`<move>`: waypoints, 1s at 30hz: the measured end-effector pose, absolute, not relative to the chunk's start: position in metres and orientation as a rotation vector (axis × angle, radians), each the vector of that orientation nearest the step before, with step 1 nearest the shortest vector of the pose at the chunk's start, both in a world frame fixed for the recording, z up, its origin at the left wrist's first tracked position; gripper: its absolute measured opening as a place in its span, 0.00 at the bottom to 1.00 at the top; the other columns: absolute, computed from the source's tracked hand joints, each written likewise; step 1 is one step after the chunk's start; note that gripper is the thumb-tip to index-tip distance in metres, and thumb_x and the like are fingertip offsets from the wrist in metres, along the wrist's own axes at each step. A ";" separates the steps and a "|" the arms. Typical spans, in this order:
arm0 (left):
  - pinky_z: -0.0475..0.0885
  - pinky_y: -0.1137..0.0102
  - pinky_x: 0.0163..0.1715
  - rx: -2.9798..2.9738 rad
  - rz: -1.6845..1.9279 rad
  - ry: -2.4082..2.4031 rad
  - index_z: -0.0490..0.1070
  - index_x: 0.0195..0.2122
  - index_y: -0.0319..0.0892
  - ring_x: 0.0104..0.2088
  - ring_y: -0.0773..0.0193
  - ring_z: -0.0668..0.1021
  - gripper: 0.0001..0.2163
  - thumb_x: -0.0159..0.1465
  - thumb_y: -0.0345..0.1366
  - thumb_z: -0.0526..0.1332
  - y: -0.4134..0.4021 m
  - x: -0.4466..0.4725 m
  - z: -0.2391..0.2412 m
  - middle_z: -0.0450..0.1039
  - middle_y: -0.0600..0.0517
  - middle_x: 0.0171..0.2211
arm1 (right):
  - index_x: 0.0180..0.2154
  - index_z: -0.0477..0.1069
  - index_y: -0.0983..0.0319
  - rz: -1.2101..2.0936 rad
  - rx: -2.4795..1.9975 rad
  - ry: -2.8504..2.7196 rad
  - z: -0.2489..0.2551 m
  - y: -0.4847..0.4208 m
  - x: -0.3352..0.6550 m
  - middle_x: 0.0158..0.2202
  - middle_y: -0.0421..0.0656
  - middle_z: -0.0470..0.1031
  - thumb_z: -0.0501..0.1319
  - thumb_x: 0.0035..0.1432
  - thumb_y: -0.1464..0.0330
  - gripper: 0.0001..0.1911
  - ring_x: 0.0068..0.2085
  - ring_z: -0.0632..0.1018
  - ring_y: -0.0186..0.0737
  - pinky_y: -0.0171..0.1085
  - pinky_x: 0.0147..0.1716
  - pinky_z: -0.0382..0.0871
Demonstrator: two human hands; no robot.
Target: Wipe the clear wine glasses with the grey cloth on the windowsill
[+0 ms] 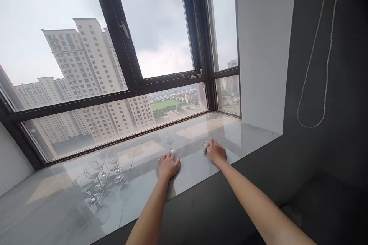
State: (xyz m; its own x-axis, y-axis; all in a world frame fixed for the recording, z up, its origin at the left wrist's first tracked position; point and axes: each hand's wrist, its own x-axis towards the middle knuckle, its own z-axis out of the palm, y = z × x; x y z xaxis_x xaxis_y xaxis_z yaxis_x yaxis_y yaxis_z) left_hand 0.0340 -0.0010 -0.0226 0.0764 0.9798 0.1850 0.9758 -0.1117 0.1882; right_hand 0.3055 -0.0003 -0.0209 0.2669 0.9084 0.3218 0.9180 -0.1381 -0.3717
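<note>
My left hand (pixel 169 166) lies on the glossy grey windowsill (pixel 195 168) with its fingers apart. Just beyond its fingertips a clear stemmed glass (pixel 170 140) stands upright; whether the fingertips touch its foot I cannot tell. To the right, my right hand (pixel 216 151) is closed at the edge of a small crumpled grey-white wad (pixel 205 146), which rests on or just above the sill. Its material is too small to make out. On the left part of the sill, several more clear stemmed glasses (pixel 112 164) stand upright in a close group.
Behind the sill is a dark-framed window (pixel 132 91) with a handle (pixel 124 30). A white wall (pixel 261 53) bounds the sill on the right. A looped cord (pixel 326 72) hangs by the dark wall. The sill's front edge drops off near my forearms.
</note>
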 end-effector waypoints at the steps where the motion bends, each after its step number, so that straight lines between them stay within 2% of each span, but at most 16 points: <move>1: 0.46 0.45 0.64 2.294 0.418 2.083 0.62 0.64 0.49 0.65 0.45 0.58 0.29 0.66 0.54 0.45 0.000 0.034 -0.023 0.56 0.50 0.68 | 0.58 0.59 0.62 -0.025 -2.049 -1.645 -0.021 0.000 0.305 0.53 0.54 0.68 0.46 0.68 0.67 0.19 0.50 0.72 0.47 0.37 0.39 0.63; 8: 0.45 0.46 0.64 2.297 0.439 2.089 0.63 0.64 0.49 0.66 0.46 0.58 0.28 0.66 0.53 0.46 -0.001 0.034 -0.024 0.57 0.49 0.68 | 0.58 0.59 0.63 -0.027 -2.056 -1.644 -0.020 -0.001 0.305 0.53 0.54 0.68 0.46 0.68 0.67 0.19 0.51 0.72 0.47 0.37 0.38 0.63; 13: 0.50 0.50 0.63 2.291 0.534 2.116 0.62 0.63 0.48 0.64 0.48 0.62 0.25 0.67 0.49 0.49 -0.008 0.037 -0.019 0.60 0.47 0.66 | 0.56 0.60 0.62 -0.012 -2.059 -1.662 -0.018 -0.002 0.307 0.51 0.54 0.69 0.46 0.68 0.66 0.18 0.49 0.73 0.47 0.37 0.36 0.62; 16: 0.58 0.55 0.57 2.287 0.696 2.238 0.68 0.57 0.44 0.58 0.50 0.69 0.20 0.67 0.42 0.51 -0.017 0.033 -0.010 0.69 0.43 0.59 | 0.55 0.62 0.63 -0.010 -2.063 -1.666 -0.016 -0.002 0.307 0.50 0.54 0.70 0.45 0.67 0.67 0.18 0.48 0.73 0.49 0.38 0.36 0.63; 19: 0.64 0.63 0.47 2.284 0.847 2.293 0.73 0.47 0.42 0.48 0.54 0.75 0.13 0.66 0.37 0.53 -0.033 0.014 0.004 0.77 0.44 0.46 | 0.54 0.63 0.64 -0.009 -2.052 -1.673 -0.015 -0.003 0.307 0.50 0.54 0.70 0.45 0.67 0.67 0.18 0.48 0.73 0.50 0.39 0.37 0.63; 22: 0.63 0.69 0.36 2.224 0.994 2.333 0.73 0.37 0.43 0.36 0.60 0.76 0.09 0.66 0.36 0.53 -0.060 -0.024 0.019 0.77 0.49 0.36 | 0.54 0.63 0.64 0.010 -2.032 -1.684 -0.016 -0.004 0.307 0.50 0.55 0.70 0.45 0.66 0.68 0.19 0.48 0.73 0.51 0.41 0.38 0.63; 26: 0.60 0.70 0.32 2.108 1.219 2.507 0.70 0.29 0.43 0.30 0.63 0.73 0.10 0.66 0.36 0.53 -0.114 -0.092 0.031 0.72 0.52 0.28 | 0.55 0.63 0.64 -0.026 -2.023 -1.699 -0.023 0.001 0.309 0.49 0.55 0.70 0.44 0.66 0.67 0.19 0.48 0.74 0.51 0.41 0.39 0.64; 28: 0.61 0.71 0.31 1.856 1.380 2.625 0.69 0.32 0.44 0.29 0.63 0.72 0.09 0.65 0.38 0.53 -0.139 -0.129 0.031 0.70 0.52 0.28 | 0.55 0.63 0.65 -0.038 -2.034 -1.717 -0.027 0.005 0.310 0.49 0.56 0.70 0.44 0.66 0.67 0.20 0.48 0.74 0.52 0.42 0.38 0.64; 30: 0.64 0.71 0.30 1.352 1.647 2.731 0.67 0.41 0.44 0.30 0.63 0.72 0.09 0.64 0.41 0.55 -0.158 -0.165 0.025 0.68 0.53 0.31 | 0.55 0.64 0.66 -0.050 -2.044 -1.725 -0.030 0.008 0.310 0.48 0.56 0.70 0.44 0.66 0.67 0.20 0.48 0.74 0.53 0.43 0.38 0.65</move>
